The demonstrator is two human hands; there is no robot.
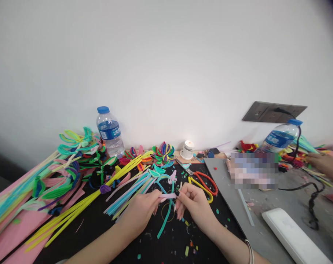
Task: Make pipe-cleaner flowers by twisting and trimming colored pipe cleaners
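A short pale lilac pipe cleaner is stretched between my two hands over the black mat. My left hand pinches its left end between thumb and fingers. At the other end, the fingertips of my right hand are closed on it. A teal pipe cleaner crosses the lilac piece and slants down toward me; whether the two are joined I cannot tell. Just beyond sits a curled lilac piece. Left of it, a bundle of blue, lilac and green pipe cleaners lies beside my left hand.
Scissors with red and yellow handles lie past my right hand. Water bottles stand along the wall, near a white spool. Pipe-cleaner flowers crowd the back and left. Another person's hand reaches in at right, near a black cable.
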